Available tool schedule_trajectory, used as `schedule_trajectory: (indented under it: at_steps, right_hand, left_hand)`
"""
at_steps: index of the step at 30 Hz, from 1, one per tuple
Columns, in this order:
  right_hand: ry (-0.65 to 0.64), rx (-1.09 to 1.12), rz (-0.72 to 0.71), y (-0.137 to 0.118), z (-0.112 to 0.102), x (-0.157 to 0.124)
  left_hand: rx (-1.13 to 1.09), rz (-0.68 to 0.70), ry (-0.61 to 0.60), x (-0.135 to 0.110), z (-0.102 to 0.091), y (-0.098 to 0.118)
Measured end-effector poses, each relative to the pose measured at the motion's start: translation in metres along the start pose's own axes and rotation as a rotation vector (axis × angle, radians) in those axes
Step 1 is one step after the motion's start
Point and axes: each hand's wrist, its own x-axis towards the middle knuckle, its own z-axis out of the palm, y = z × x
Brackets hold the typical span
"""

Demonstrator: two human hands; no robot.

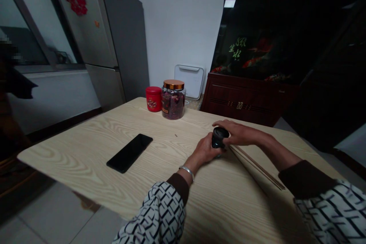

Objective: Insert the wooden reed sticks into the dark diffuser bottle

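My left hand is wrapped around the near left side of a small dark container with a round black top. From the right, my right hand grips the same black top, fingers over its far rim and thumb at the near side. Most of the container's body is hidden behind my hands. Thin wooden sticks, like chopsticks, stretch from beneath my right hand toward the lower right. Whether that hand touches them I cannot tell.
On the wooden table lies a black phone to the left. A red canister and a copper-lidded glass jar stand at the far edge. Behind are a white panel-like device, a fridge and a fish tank.
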Motion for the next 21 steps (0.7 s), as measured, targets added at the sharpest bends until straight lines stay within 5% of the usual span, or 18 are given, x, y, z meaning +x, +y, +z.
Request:
schedule_trajectory:
  at_steps: [3,8,11,17,21]
  right_hand:
    - [0.025,0.132,-0.108,0.004,0.001,-0.001]
    - [0.054,-0.067,0.134,0.004,0.009,0.007]
    - [0.079,-0.052,0.076,0.008,0.003,0.011]
    - [0.323,0.685,-0.014,0.021,-0.004,-0.017]
    - [0.529,0.955,0.027,0.012,0.049,-0.054]
  left_hand:
    - [-0.024,0.011,-0.003,0.001,0.001,-0.002]
    - [-0.016,0.018,0.011,0.002,0.004,-0.005]
    - [0.005,0.011,0.003,0.001,0.002,-0.004]
    - [0.022,-0.009,0.0,0.0,-0.002,0.0]
    - [-0.011,-0.011,-0.012,-0.001,-0.002,0.002]
